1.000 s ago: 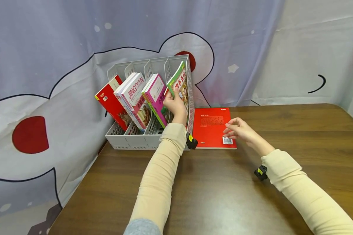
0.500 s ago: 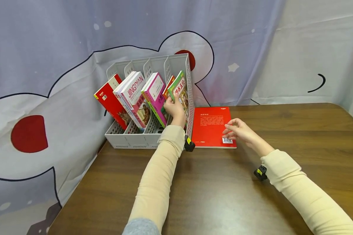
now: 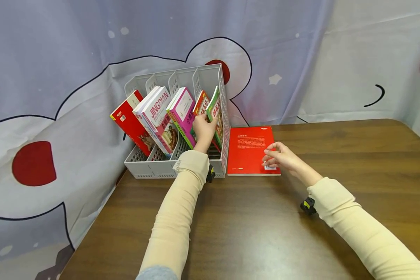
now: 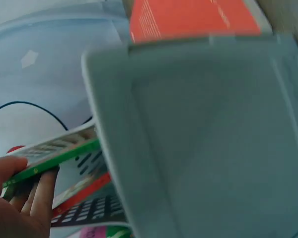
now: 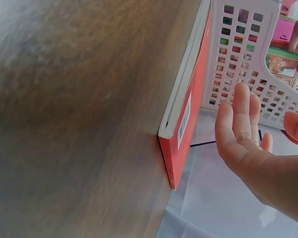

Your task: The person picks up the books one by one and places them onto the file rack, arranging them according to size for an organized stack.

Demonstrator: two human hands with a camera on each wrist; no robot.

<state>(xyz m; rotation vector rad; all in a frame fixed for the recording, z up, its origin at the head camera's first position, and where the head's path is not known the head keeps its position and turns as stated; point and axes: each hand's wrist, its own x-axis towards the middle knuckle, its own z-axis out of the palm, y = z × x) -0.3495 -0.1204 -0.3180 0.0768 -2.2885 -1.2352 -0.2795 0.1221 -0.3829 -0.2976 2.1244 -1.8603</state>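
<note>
My left hand pinches a green-bordered book by its edge. That book stands in the rightmost slot of a grey file rack. The left wrist view has the thumb above the green edge and the fingers under it. Beside it in the same slot leans a smaller-looking red book, partly behind the hand. My right hand hovers with loosely bent fingers over a large red book, which lies flat on the table right of the rack. Nothing is in that hand.
Other slots hold a magenta book, white-spined books and a red book leaning left. A patterned curtain hangs behind the brown wooden table.
The green-bordered book has gone down into the right slot and tilted toward the rack's right wall, uncovering the red book beside it. My right hand has stayed nearly still.
</note>
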